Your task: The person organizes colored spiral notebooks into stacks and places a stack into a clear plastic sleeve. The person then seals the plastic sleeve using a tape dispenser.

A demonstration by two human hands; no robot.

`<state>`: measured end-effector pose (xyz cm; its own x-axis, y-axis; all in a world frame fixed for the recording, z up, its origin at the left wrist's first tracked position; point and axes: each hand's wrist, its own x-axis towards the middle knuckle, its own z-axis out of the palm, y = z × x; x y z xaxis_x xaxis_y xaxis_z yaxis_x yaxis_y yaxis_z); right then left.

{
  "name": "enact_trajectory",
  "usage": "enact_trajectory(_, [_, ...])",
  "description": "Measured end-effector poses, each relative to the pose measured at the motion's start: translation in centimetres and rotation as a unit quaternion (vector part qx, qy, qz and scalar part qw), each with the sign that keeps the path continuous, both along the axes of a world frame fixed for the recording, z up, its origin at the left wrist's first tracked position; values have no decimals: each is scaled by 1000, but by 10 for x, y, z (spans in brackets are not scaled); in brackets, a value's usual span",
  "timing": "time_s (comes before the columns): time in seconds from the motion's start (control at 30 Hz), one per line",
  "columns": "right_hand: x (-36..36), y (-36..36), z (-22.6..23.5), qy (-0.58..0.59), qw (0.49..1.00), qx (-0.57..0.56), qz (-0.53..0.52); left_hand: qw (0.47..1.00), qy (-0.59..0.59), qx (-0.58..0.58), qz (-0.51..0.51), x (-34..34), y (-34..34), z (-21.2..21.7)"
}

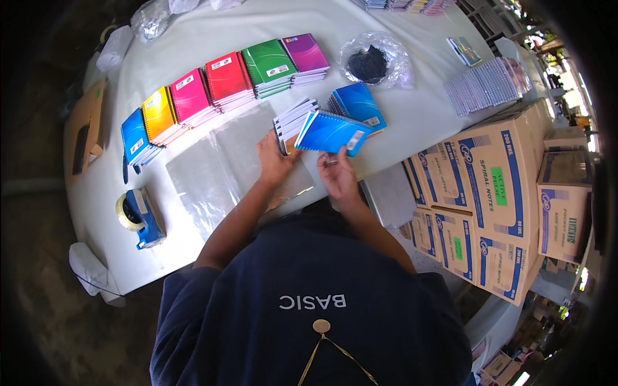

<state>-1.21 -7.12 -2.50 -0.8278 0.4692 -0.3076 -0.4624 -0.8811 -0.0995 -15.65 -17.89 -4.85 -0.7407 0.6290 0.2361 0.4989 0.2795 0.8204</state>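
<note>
Notebooks in hands, black bundle in bag

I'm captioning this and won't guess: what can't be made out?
All in the head view:
Far stacks: cut off by the top edge.
Stack at the left hand: partly covered by the right hand's blue notebook.
Black bundle amid clear plastic: too blurred to identify.
Cartons: contents hidden by their walls.

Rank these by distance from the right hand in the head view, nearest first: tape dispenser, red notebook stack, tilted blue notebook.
1. Tilted blue notebook: right at the right hand.
2. Red notebook stack: ahead, to the left.
3. Tape dispenser: far out left.
</note>
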Motion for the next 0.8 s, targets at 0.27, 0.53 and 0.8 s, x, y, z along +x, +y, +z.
enact_trajectory(0.27, [-29, -30, -13, -137, 989, -51, 18, 998, 19, -21, -57, -3, -10, -4])
enact_trajectory(0.53, [-28, -35, -7, -242, 961, 72, 112, 978, -119, 1, -169, -6, -19, 31])
enact_trajectory(0.8, [-24, -32, 13, -373, 862, 288, 188, 913, -354, 201, 10, 8, 3, 54])
